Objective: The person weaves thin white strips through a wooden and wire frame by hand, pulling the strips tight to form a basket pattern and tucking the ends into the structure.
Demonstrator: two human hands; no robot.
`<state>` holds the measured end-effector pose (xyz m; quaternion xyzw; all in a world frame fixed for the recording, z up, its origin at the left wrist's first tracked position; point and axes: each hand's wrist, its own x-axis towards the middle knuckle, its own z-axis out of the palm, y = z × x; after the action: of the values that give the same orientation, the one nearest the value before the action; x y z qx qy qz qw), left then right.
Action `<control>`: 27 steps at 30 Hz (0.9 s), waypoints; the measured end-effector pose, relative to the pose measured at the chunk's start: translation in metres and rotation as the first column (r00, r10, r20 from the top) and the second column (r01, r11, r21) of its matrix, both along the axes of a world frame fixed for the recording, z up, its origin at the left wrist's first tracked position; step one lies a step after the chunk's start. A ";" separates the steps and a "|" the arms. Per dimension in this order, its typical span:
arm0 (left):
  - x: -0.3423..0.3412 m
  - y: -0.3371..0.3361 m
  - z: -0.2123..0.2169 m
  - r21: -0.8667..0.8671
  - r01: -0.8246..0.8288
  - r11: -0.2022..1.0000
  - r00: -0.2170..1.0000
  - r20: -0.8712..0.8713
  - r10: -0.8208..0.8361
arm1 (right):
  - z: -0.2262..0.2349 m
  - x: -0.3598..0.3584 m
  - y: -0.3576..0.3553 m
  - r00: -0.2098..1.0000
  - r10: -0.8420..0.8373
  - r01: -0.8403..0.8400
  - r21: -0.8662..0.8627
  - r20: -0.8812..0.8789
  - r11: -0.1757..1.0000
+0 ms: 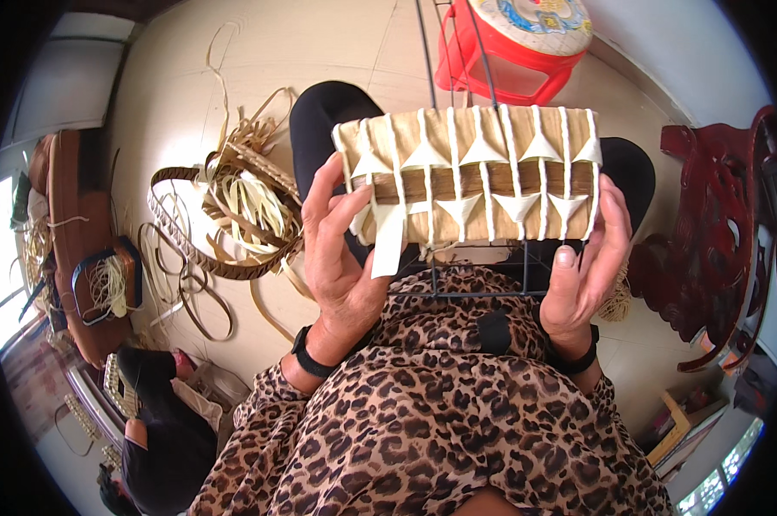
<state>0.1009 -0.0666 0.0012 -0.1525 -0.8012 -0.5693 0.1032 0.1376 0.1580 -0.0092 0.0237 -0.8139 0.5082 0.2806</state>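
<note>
In front of my lap is a woven panel [444, 138] of tan, leaf-like strips, bound with white twisted cord in a zigzag of small folded triangles. It sits on a black wire frame [526, 268] whose thin rods stick out above and below. My left hand [341, 258] grips the panel's left end, fingertips on its front. Beside those fingers a flat pale strip [389, 245] hangs loose from the lower left of the weave. Around the right end curls my right hand [584, 279], its thumb under the lower edge and its other fingers along the side.
Tan and brown strips [251, 206] lie heaped on the tiled floor to the left. A red stool [509, 69] stands beyond the panel. Carved dark-red furniture [706, 206] is at right, a brown bench [70, 258] at far left. Another person [169, 447] in dark clothes sits at lower left.
</note>
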 end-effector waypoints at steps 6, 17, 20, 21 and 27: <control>0.001 -0.008 0.000 0.001 -0.008 1.000 1.000 -0.002 0.008 | 0.000 -0.001 -0.007 1.000 -0.004 0.004 -0.011 -0.008 1.000; 0.000 -0.009 -0.003 -0.003 -0.066 0.998 0.997 -0.033 0.066 | -0.002 0.005 -0.012 0.996 0.017 -0.003 -0.147 0.089 0.989; 0.000 -0.009 0.000 -0.011 -0.056 0.998 0.998 -0.033 0.056 | -0.004 0.006 -0.012 0.996 0.015 -0.001 -0.150 0.087 0.989; 0.000 -0.009 0.000 -0.010 -0.052 0.999 0.998 -0.031 0.052 | -0.003 0.005 -0.011 0.997 0.016 -0.005 -0.136 0.075 0.991; 0.001 -0.005 0.000 0.109 -0.016 0.994 0.997 0.079 0.007 | -0.001 0.007 -0.006 0.997 -0.001 0.012 -0.148 0.075 0.989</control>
<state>0.1016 -0.0715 0.0014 -0.1195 -0.7732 -0.6172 0.0829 0.1444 0.1525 -0.0103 -0.0188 -0.7838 0.5669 0.2528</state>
